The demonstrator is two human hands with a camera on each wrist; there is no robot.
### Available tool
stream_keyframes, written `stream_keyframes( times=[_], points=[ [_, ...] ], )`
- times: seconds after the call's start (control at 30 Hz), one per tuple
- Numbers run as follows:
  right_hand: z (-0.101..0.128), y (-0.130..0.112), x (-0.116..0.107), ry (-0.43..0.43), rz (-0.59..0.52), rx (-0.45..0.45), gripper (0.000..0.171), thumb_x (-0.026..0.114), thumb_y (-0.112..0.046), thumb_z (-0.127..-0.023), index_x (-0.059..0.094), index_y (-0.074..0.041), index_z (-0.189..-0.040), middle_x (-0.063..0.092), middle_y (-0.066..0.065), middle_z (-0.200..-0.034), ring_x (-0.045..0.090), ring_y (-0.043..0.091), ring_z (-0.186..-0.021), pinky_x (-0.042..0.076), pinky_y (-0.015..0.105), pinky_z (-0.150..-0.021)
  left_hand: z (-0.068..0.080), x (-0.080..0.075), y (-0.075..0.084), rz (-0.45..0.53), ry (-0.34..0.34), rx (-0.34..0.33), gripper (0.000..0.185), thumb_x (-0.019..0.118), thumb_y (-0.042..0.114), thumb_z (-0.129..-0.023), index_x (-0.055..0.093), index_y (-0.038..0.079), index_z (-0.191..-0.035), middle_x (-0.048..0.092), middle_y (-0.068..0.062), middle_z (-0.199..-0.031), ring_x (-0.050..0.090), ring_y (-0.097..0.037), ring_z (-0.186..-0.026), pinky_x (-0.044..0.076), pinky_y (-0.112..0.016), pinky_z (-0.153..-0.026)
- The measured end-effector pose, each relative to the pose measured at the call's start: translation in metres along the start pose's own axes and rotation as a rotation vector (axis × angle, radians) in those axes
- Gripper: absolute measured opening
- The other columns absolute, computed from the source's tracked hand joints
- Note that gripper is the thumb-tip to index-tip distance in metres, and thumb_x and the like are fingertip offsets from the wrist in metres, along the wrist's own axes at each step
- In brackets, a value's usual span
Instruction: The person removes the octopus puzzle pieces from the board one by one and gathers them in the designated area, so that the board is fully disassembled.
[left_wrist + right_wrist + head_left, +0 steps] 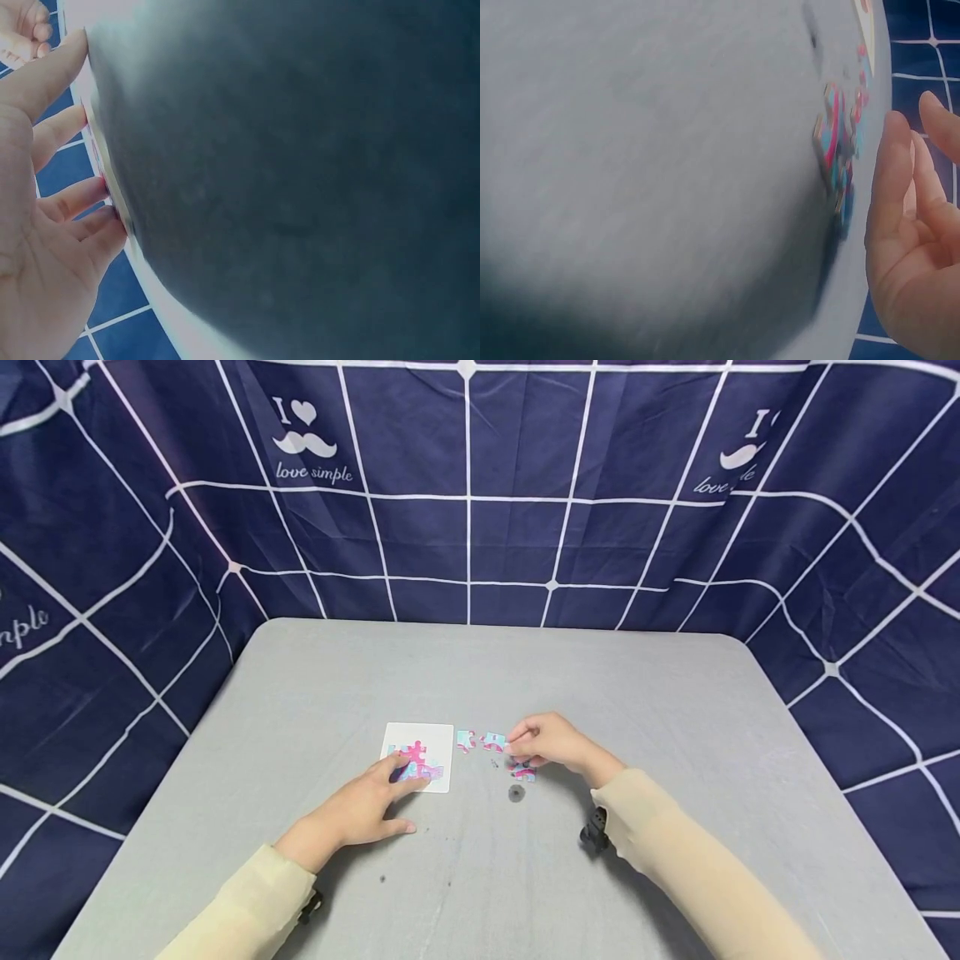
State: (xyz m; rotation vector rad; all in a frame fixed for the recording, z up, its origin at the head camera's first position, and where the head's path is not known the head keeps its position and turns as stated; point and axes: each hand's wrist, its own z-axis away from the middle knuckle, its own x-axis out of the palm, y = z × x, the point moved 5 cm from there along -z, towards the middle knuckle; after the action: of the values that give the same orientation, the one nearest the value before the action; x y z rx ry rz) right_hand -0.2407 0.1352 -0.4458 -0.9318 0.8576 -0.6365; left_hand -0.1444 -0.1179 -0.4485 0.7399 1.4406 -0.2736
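The left hand (358, 810) lies flat with fingers spread, fingertips pressing on the white card (418, 757) and the joined puzzle pieces (417, 762) on it, probably to keep the card from sliding. The right hand (551, 745) hovers over loose pieces (522, 770), fingers curled; whether it pinches one cannot be told (the head view hides the fingertips). Two more pieces (480, 742) lie just beyond its fingertips, toward the card. The right wrist view shows relaxed fingers (893, 176) beside the pieces, with the grey table (645, 165) blurred.
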Motion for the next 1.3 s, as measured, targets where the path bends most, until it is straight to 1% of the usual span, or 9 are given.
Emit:
stream_keyframes(
  times=[0.13, 0.27, 0.4, 0.47, 0.57, 0.67, 0.9, 1.1, 1.3],
  points=[
    [-0.003, -0.007, 0.009, -0.029, -0.048, 0.003, 0.033, 0.067, -0.011, -0.074, 0.057, 0.005, -0.101, 0.062, 0.017, -0.087, 0.060, 0.028, -0.079, 0.048, 0.040, -0.063, 0.000, 0.001, 0.000, -0.008, -0.008, 0.000, 0.061, 0.064, 0.046, -0.071, 0.047, 0.024, -0.125, 0.028, -0.017, -0.132, 0.025, -0.033, -0.121, 0.033, -0.040, -0.090],
    [0.000, -0.023, 0.018, -0.054, -0.063, -0.003, 0.034, 0.065, -0.007, -0.076, 0.054, 0.008, -0.104, 0.061, 0.020, -0.090, 0.059, 0.032, -0.083, 0.046, 0.045, -0.068, 0.000, 0.001, 0.000, -0.009, -0.017, 0.000, 0.061, 0.064, 0.046, -0.071, 0.047, 0.023, -0.125, 0.028, -0.017, -0.132, 0.025, -0.033, -0.121, 0.035, -0.040, -0.088],
    [-0.005, -0.030, 0.026, -0.078, -0.069, -0.042, 0.033, 0.064, -0.006, -0.076, 0.054, 0.009, -0.104, 0.061, 0.019, -0.090, 0.059, 0.031, -0.082, 0.047, 0.044, -0.066, -0.002, 0.000, 0.000, 0.001, -0.020, 0.000, 0.061, 0.064, 0.047, -0.071, 0.047, 0.020, -0.124, 0.029, -0.017, -0.132, 0.026, -0.033, -0.121, 0.035, -0.040, -0.088],
    [-0.010, -0.030, 0.030, -0.070, -0.061, -0.048, 0.032, 0.065, -0.008, -0.076, 0.055, 0.007, -0.103, 0.062, 0.016, -0.088, 0.060, 0.029, -0.081, 0.047, 0.042, -0.065, -0.002, -0.001, 0.000, 0.005, -0.020, -0.001, 0.061, 0.064, 0.047, -0.071, 0.048, 0.020, -0.123, 0.029, -0.017, -0.132, 0.026, -0.032, -0.121, 0.034, -0.039, -0.089],
    [-0.019, -0.027, 0.035, -0.058, -0.055, -0.034, 0.032, 0.066, -0.010, -0.075, 0.057, 0.003, -0.103, 0.062, 0.013, -0.087, 0.060, 0.027, -0.080, 0.048, 0.040, -0.065, -0.003, -0.003, -0.001, 0.009, -0.016, 0.003, 0.060, 0.064, 0.046, -0.071, 0.049, 0.019, -0.122, 0.030, -0.017, -0.132, 0.026, -0.032, -0.121, 0.033, -0.040, -0.090],
    [-0.029, -0.023, 0.039, -0.044, -0.053, -0.030, 0.032, 0.068, -0.012, -0.074, 0.059, 0.000, -0.102, 0.063, 0.007, -0.085, 0.061, 0.021, -0.077, 0.049, 0.034, -0.063, -0.004, -0.004, -0.002, 0.011, -0.008, 0.013, 0.059, 0.064, 0.047, -0.071, 0.050, 0.019, -0.121, 0.030, -0.017, -0.132, 0.025, -0.031, -0.122, 0.032, -0.040, -0.091],
    [-0.037, -0.036, 0.056, -0.048, -0.056, -0.067, 0.034, 0.066, -0.008, -0.075, 0.057, 0.003, -0.105, 0.062, 0.008, -0.086, 0.060, 0.022, -0.078, 0.049, 0.032, -0.065, -0.004, -0.003, -0.004, -0.004, 0.011, 0.031, 0.058, 0.063, 0.047, -0.071, 0.051, 0.020, -0.121, 0.032, -0.015, -0.131, 0.024, -0.033, -0.121, 0.031, -0.042, -0.091],
    [-0.041, -0.049, 0.070, -0.058, -0.009, -0.090, 0.036, 0.066, -0.009, -0.075, 0.057, 0.001, -0.108, 0.062, 0.006, -0.088, 0.059, 0.016, -0.077, 0.048, 0.032, -0.065, -0.002, -0.002, -0.006, 0.003, 0.028, 0.032, 0.056, 0.064, 0.047, -0.071, 0.053, 0.021, -0.119, 0.031, -0.017, -0.131, 0.028, -0.033, -0.119, 0.032, -0.042, -0.090],
    [-0.045, -0.057, 0.083, -0.044, 0.059, -0.109, 0.035, 0.065, -0.009, -0.076, 0.057, -0.001, -0.109, 0.063, 0.005, -0.089, 0.058, 0.013, -0.076, 0.048, 0.027, -0.063, 0.000, 0.000, -0.009, 0.005, 0.032, 0.024, 0.055, 0.064, 0.047, -0.071, 0.052, 0.023, -0.120, 0.029, -0.019, -0.130, 0.030, -0.032, -0.118, 0.033, -0.042, -0.089]
  ],
)
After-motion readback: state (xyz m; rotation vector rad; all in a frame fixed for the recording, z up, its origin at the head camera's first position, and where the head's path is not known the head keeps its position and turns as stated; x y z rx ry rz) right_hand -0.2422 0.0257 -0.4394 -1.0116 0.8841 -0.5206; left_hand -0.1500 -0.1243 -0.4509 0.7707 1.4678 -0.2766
